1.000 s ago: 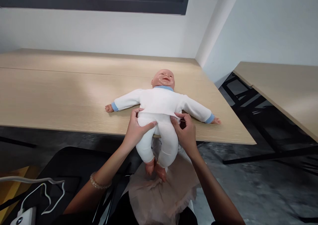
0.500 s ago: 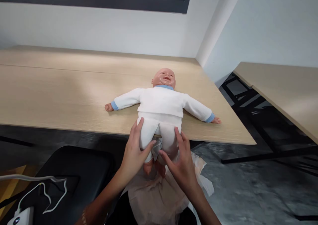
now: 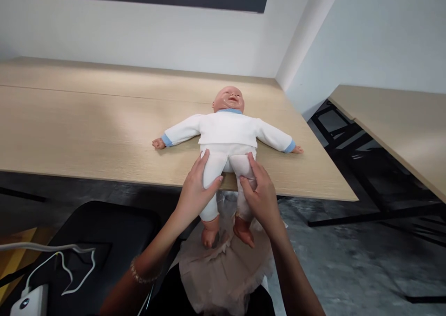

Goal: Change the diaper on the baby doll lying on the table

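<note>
A baby doll [image 3: 228, 130] in a white top and white trousers with blue collar and cuffs lies face up at the table's front edge. Its arms are spread, and its lower legs and bare feet hang past the edge. My left hand [image 3: 200, 186] is wrapped round the doll's thigh on the left side, thumb on the inner side. Round the other thigh, my right hand [image 3: 258, 186] holds in the same way. Pinkish ruffled fabric [image 3: 223, 269] lies on my lap below the feet.
The wooden table [image 3: 87, 134] reaches back to the wall. At the lower left, a black chair [image 3: 114, 227] bears a white device [image 3: 29, 302] with cables. Another table [image 3: 400, 125] stands at the right, over black metal frames.
The doll has moved a little farther onto the table, and its legs are further apart. My hands have moved up along its thighs and now grip them.
</note>
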The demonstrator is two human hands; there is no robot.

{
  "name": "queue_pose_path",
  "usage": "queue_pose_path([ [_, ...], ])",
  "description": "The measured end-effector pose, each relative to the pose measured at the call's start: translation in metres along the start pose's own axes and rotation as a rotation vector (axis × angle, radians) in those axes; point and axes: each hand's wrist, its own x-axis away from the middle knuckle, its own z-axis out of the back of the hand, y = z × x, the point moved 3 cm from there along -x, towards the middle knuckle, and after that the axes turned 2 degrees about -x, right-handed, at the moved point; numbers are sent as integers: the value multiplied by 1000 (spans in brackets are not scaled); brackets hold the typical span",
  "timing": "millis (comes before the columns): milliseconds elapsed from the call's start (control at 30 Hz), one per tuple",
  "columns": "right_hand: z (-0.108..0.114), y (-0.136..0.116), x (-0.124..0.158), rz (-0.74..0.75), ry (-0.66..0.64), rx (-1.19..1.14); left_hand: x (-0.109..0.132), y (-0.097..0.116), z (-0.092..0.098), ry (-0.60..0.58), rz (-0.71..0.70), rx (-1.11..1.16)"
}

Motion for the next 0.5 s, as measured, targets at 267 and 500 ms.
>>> queue_pose_path([
  [267,32,-3,43,105,209,123,24,2,14,149,30,173],
  [500,68,31,163,-322,959,-30,108,-54,7,191,404,336],
])
